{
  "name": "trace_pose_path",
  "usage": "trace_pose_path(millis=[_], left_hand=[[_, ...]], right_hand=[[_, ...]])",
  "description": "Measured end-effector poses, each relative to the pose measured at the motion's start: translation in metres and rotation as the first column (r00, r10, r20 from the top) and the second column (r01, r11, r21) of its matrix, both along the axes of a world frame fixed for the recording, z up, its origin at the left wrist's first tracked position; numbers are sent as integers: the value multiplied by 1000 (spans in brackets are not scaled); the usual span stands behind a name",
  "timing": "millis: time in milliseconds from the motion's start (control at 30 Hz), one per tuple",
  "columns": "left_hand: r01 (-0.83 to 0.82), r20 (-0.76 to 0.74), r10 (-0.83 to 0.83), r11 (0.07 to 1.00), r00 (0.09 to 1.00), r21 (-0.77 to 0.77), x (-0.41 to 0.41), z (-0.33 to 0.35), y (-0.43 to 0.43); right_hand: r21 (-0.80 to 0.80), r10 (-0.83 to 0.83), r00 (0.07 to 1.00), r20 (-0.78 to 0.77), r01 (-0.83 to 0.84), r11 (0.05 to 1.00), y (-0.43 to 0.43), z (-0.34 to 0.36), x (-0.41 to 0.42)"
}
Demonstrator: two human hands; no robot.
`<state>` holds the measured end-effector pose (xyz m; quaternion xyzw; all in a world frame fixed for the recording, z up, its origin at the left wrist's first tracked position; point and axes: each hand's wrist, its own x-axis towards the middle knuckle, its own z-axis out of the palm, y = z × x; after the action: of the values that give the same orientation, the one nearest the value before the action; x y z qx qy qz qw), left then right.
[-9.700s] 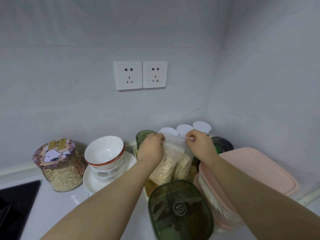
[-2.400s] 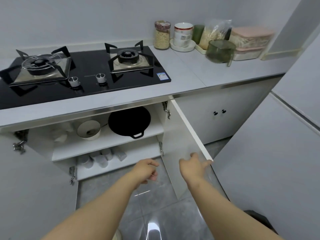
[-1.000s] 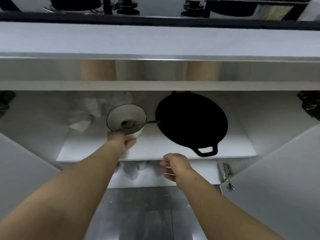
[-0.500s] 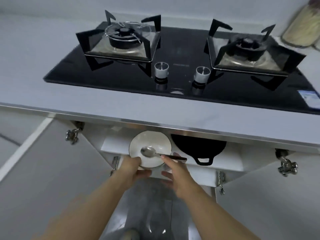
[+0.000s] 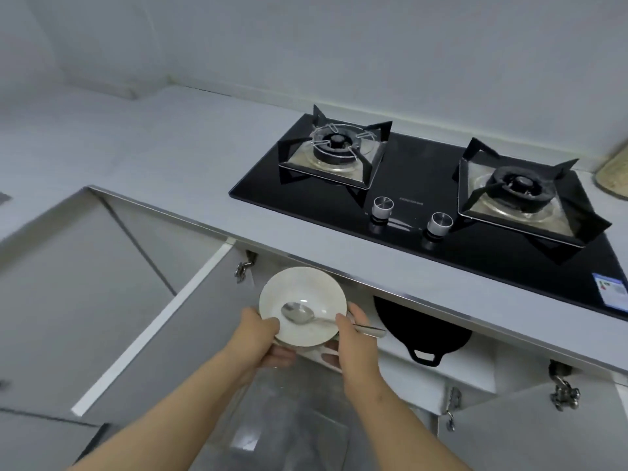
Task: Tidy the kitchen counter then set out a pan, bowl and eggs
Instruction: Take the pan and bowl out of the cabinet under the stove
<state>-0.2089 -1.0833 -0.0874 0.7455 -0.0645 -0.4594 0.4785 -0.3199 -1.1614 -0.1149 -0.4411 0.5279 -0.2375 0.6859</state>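
Note:
A white bowl (image 5: 307, 294) with a metal spoon (image 5: 299, 314) lying in it is held in the air, just below the counter's front edge. My left hand (image 5: 260, 338) grips the bowl's left rim, thumb on top and fingers beneath. My right hand (image 5: 355, 341) holds the right rim, its thumb over the spoon's handle. A black pan (image 5: 421, 334) with a loop handle lies on the shelf inside the open cabinet, to the right of my hands. No eggs are in view.
A grey counter (image 5: 190, 158) runs across the view with a black two-burner gas hob (image 5: 424, 195) set in it. Both cabinet doors stand open: the left door (image 5: 163, 321) and the right door (image 5: 537, 433). A jar's edge (image 5: 615, 178) shows at far right.
Both hands have lifted the bowl with the spoon out of the cabinet and raised it toward the counter edge. The view has swung left.

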Motion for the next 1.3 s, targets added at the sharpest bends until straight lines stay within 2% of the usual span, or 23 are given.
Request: trace_pose_path(millis=[100,400,733,933,1100,1200,1300], left_hand=[[-17,24,17,999,1000,-28,23,14,17],[-70,144,87,991,986,-118,133,67,81],[32,211,-7,993,977,-114,282,96,123],[42,241,-7,989,970,-142,323,111,108],[6,232,34,986,972,-167,355,121,86],[-12,206,50,984,977,-179,378,117,69],[-40,116,64,980,991,-196,400,113,54]], right_hand=[[-50,44,998,44,-42,998,12,19,21],[-209,145,989,37,-134,969,69,71,139],[-192,140,988,66,-125,973,129,121,263],[-230,199,978,69,-179,957,119,141,304],[-201,207,970,128,-179,963,95,149,334],[-191,226,963,147,-197,962,78,149,359],[-172,228,959,169,-199,965,62,150,383]])
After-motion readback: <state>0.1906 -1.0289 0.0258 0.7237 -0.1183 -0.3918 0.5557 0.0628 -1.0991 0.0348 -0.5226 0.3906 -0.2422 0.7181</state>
